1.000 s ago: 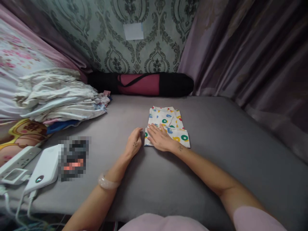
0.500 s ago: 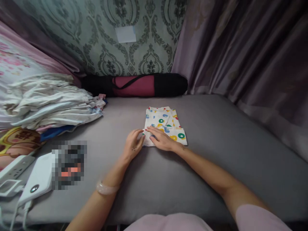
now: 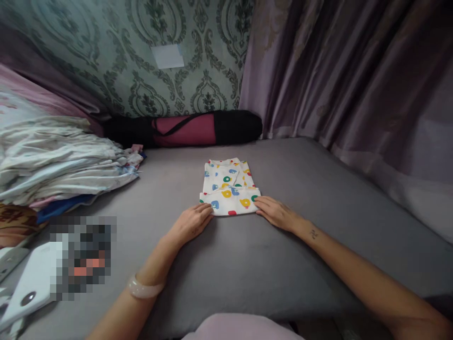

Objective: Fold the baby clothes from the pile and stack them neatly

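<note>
A small folded garment [image 3: 230,198] lies on the grey sheet in front of me, white with blue, yellow, green and red prints. Its near part is folded up in a band, and slanting overlapped edges show above it. My left hand [image 3: 194,221] has its fingers closed over the band's near left corner. At the near right corner, my right hand [image 3: 278,213] grips the edge, fingers on top and thumb at the front. The undersides of both grips are hidden.
A grey-sheeted bed [image 3: 318,198] spreads around the garment. Piled clothes [image 3: 67,160] lie at left, with a white power bank [image 3: 35,274] and a blurred-out patch nearer. A black and maroon roll bag [image 3: 184,128] rests along the wall; curtains [image 3: 304,71] hang at right.
My right hand has moved right from the garment's left part to its near right corner. My left hand now lies on the near left corner. The view has shifted slightly right.
</note>
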`<move>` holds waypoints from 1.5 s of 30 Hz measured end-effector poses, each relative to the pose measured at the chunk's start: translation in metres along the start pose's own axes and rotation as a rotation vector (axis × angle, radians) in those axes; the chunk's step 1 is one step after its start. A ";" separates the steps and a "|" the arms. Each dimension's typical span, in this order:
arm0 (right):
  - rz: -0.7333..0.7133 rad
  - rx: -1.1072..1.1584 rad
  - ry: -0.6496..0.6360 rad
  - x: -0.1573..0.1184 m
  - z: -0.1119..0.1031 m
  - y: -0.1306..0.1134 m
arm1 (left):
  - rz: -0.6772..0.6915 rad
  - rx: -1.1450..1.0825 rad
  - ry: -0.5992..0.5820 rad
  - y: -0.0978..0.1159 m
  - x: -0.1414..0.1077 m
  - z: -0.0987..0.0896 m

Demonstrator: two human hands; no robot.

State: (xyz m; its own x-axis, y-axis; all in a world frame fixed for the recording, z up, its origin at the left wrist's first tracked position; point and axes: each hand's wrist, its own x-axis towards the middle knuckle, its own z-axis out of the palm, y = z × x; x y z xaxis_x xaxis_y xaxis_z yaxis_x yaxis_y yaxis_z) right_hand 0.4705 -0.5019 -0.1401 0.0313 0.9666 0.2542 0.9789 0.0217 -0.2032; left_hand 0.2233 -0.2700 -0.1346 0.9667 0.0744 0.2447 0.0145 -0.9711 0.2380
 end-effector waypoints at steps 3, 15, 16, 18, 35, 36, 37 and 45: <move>0.025 -0.017 0.011 0.001 0.004 -0.003 | -0.018 0.007 -0.015 0.003 0.003 -0.002; 0.098 -0.070 0.005 0.013 0.006 0.006 | 0.078 0.028 -0.123 -0.012 0.012 -0.013; 0.098 -0.038 0.029 0.015 0.007 0.011 | 0.074 0.024 -0.124 -0.015 0.012 -0.013; 0.086 0.051 0.063 0.020 0.011 0.022 | 0.061 -0.003 -0.117 -0.022 0.015 -0.011; -0.016 0.235 0.059 -0.014 -0.021 -0.003 | 0.133 -0.217 -0.130 -0.003 -0.015 -0.040; -0.021 0.239 0.044 -0.021 -0.026 -0.013 | 0.126 -0.222 -0.148 0.005 -0.023 -0.044; -0.019 0.244 0.028 -0.028 -0.031 -0.022 | 0.121 -0.229 -0.167 0.013 -0.032 -0.047; 0.117 0.379 -0.119 -0.049 -0.053 -0.056 | -0.159 -0.479 -0.148 0.042 -0.066 -0.052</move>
State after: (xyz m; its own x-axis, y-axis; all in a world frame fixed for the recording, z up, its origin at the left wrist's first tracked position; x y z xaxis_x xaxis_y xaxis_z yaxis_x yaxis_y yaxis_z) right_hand 0.4252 -0.5642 -0.0912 0.0924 0.9905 0.1020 0.8258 -0.0190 -0.5637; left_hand 0.1469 -0.3040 -0.0920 0.9884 0.1457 0.0438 0.0787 -0.7358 0.6726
